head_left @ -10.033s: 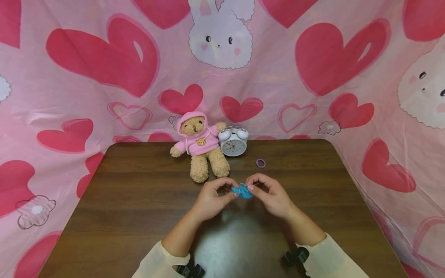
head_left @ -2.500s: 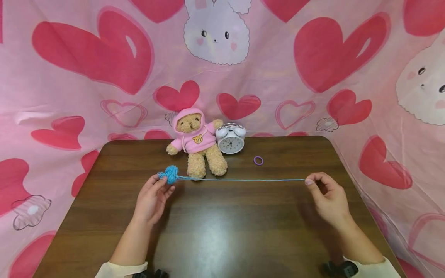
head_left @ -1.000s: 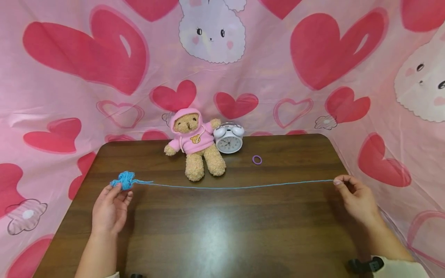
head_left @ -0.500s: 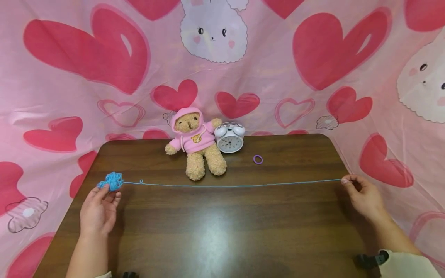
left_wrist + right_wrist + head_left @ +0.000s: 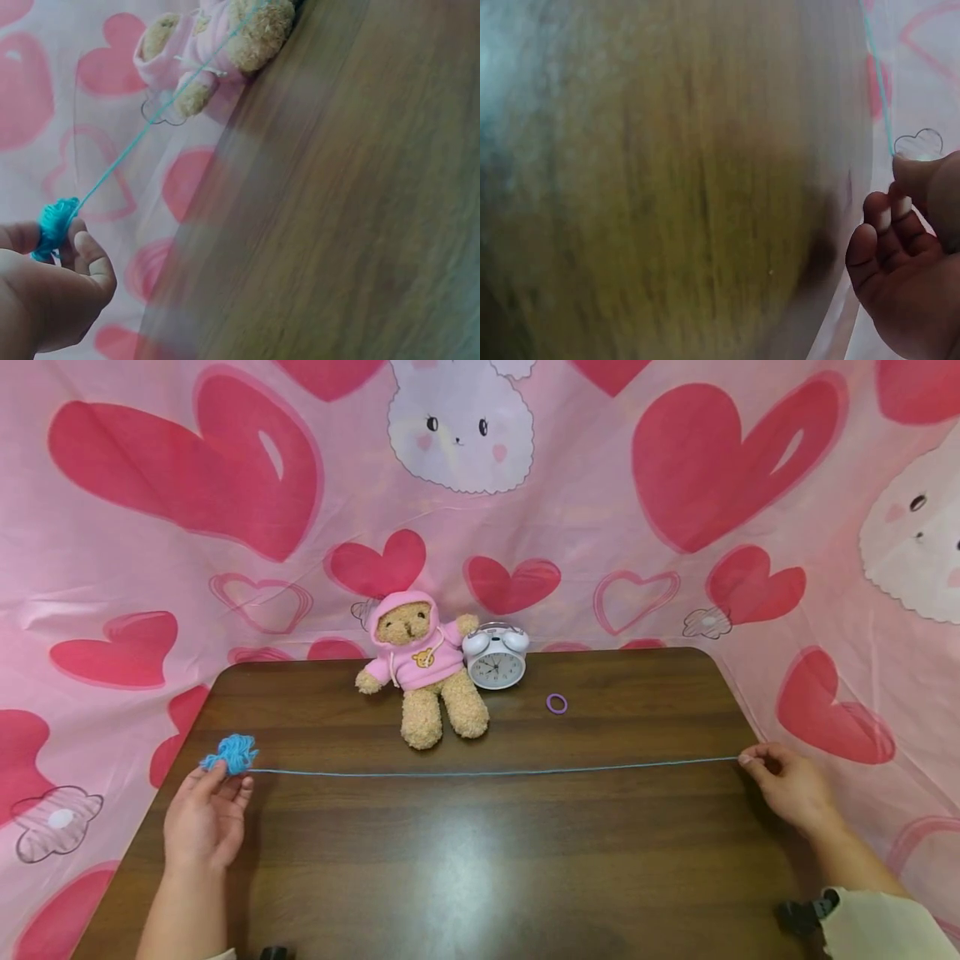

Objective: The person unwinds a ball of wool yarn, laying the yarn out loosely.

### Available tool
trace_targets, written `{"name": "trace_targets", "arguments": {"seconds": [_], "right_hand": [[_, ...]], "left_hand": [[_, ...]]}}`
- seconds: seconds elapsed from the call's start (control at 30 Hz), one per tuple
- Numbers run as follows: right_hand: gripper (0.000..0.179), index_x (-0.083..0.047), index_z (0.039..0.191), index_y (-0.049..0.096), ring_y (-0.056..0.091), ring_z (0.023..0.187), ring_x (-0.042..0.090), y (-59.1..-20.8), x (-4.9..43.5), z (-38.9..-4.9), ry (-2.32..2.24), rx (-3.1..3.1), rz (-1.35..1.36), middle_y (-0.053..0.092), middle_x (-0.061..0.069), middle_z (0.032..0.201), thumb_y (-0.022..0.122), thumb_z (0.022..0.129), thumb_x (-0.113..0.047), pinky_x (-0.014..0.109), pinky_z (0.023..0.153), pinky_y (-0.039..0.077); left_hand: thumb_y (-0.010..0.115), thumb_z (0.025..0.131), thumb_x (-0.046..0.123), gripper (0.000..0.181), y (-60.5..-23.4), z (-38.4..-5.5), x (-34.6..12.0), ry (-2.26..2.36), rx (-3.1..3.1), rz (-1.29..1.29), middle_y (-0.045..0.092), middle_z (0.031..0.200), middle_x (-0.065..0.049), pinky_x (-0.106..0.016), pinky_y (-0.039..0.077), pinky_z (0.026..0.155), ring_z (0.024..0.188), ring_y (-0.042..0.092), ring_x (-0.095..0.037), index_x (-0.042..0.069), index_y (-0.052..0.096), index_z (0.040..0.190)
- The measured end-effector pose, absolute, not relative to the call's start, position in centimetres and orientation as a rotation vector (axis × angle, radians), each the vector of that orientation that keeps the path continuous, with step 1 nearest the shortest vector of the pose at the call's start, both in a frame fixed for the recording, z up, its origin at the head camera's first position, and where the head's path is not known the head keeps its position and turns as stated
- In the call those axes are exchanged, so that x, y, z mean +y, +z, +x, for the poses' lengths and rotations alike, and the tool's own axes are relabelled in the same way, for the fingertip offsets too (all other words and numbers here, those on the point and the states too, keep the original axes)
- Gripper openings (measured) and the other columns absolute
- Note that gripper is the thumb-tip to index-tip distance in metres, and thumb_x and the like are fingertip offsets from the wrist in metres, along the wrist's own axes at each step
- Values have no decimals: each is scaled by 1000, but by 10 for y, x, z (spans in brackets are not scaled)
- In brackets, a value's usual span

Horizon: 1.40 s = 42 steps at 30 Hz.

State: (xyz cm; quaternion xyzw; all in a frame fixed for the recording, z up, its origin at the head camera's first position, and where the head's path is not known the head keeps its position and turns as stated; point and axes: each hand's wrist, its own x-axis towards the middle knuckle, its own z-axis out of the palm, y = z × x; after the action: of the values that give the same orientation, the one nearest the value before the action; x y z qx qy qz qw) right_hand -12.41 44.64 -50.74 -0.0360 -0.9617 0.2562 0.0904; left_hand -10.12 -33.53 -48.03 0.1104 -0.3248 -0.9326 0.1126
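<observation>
Hands (image 5: 204, 820) (image 5: 795, 788), two, hold one yarn bundle (image 5: 234, 753), one outstretched strand (image 5: 480, 773).

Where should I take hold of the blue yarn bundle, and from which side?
Probably the looped far part of the blue yarn bundle, coming from the far side. The left hand pinches its near edge, leaving that part exposed; the strand runs off its right side to the right hand, so that flank is best left clear.
</observation>
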Motion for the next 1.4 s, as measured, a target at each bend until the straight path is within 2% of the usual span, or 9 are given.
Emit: {"name": "trace_targets", "arguments": {"seconds": [0.17, 0.57, 0.8, 0.87, 0.93, 1.13, 1.2, 1.3, 1.4], "right_hand": [[24, -2, 104, 71, 59, 85, 32, -511, 451, -128, 734, -2950, -87, 72, 20, 97, 67, 102, -25, 37, 71, 42], [19, -1, 101, 76, 64, 80, 27, -515, 459, -132, 660, -2983, 41, 75, 18, 93, 76, 95, -19, 31, 65, 45], [13, 0, 100, 77, 56, 77, -9, -513, 463, -130, 682, -2956, 133, 76, 18, 92, 78, 90, -8, 18, 65, 42], [14, 1, 100, 76, 54, 77, -12, -512, 464, -130, 679, -2959, 147, 76, 19, 93, 78, 89, -6, 17, 65, 43], [15, 1, 101, 76, 57, 78, -8, -511, 464, -130, 668, -2967, 149, 76, 20, 95, 78, 89, -6, 19, 66, 43], [17, 2, 105, 76, 68, 84, 23, -511, 463, -129, 656, -2985, 122, 75, 23, 99, 77, 90, -7, 20, 66, 44], [18, 2, 106, 76, 68, 84, 19, -510, 461, -130, 669, -2983, 121, 75, 23, 100, 78, 91, -8, 19, 66, 44], [19, 0, 107, 76, 64, 84, 3, -509, 455, -130, 694, -2978, 121, 76, 22, 102, 78, 91, -10, 16, 68, 44], [20, 0, 109, 76, 65, 88, 4, -504, 445, -132, 727, -2980, 130, 76, 22, 105, 77, 93, -12, 16, 70, 44]], "left_hand": [[50, 107, 2, 7, -482, -101, -330, -2743, -980, 317, 73, 102, -12, -31, 57, 77, 87, 72, -26, 3, 53, 113], [52, 106, 2, 4, -481, -103, -316, -2721, -1036, 291, 72, 100, -11, -31, 58, 77, 84, 70, -25, 2, 54, 110], [54, 106, 4, 8, -478, -105, -311, -2710, -1085, 321, 71, 104, -9, -29, 58, 79, 86, 71, -24, 3, 53, 114], [54, 106, 4, 8, -477, -105, -309, -2708, -1092, 333, 71, 103, -9, -29, 58, 79, 86, 71, -23, 3, 53, 114], [55, 106, 4, 9, -476, -106, -308, -2704, -1104, 345, 71, 103, -9, -29, 58, 79, 86, 70, -23, 4, 53, 114], [56, 106, 4, 9, -475, -106, -303, -2703, -1141, 337, 71, 101, -8, -29, 58, 78, 85, 70, -21, 4, 53, 114], [56, 105, 4, 8, -475, -106, -301, -2701, -1138, 329, 71, 100, -8, -28, 57, 78, 84, 70, -21, 4, 53, 113], [56, 105, 2, 5, -475, -107, -298, -2703, -1130, 315, 72, 99, -8, -28, 57, 77, 83, 70, -21, 4, 54, 110], [55, 105, 2, 4, -475, -107, -294, -2705, -1150, 297, 72, 99, -7, -28, 57, 77, 83, 70, -20, 5, 55, 109]]}}
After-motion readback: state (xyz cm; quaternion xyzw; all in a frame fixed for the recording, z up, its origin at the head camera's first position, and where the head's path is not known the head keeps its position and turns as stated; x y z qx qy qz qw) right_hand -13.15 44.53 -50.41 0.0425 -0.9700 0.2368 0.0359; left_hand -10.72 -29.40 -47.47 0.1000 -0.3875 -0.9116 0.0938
